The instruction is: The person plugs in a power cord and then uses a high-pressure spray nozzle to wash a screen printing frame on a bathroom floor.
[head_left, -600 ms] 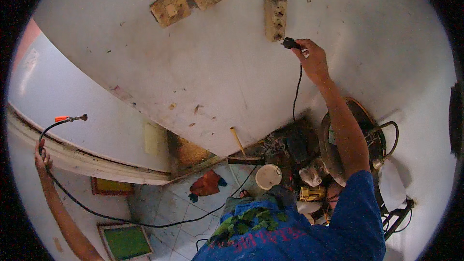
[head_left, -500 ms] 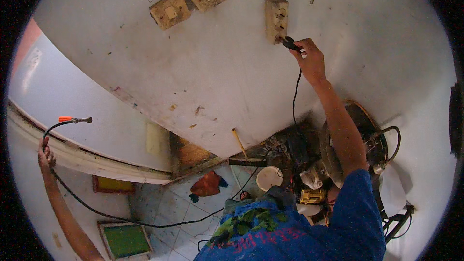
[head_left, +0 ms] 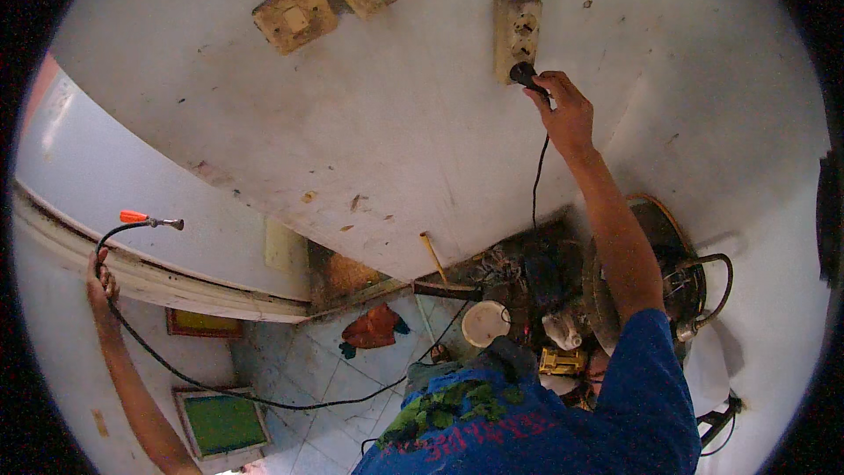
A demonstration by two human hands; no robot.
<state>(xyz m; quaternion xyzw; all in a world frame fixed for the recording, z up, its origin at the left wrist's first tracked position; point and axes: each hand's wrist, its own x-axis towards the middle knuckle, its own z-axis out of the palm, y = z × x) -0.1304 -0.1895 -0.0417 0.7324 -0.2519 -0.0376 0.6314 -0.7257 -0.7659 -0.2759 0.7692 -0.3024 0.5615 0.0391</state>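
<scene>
My right hand [head_left: 565, 114] is closed around a black power plug [head_left: 525, 76] whose front sits against the lowest socket of a dirty wall-mounted outlet block [head_left: 517, 25]. From the plug a thin black cord [head_left: 536, 180] hangs down along the wall. Far to the left, my left hand [head_left: 103, 281] grips a black hose [head_left: 237, 399] close to its end. That end bends over and carries a metal tip [head_left: 167, 223] with an orange lever or handle [head_left: 134, 216] beside it. The hose sags in a long curve across the front of my body.
Two grimy wall switches [head_left: 294, 16] are left of the outlet. Below, by the wall, stand a white bucket [head_left: 486, 324], a yellow device [head_left: 563, 361] and a large round drum [head_left: 655, 255]. A reddish cloth [head_left: 374, 325] lies on the tiled floor. Green-faced framed board [head_left: 224, 422] leans at lower left.
The black plug has moved from the edge of the lowest socket to right up against it. My left hand still holds the hose, and its end has shifted slightly right in view.
</scene>
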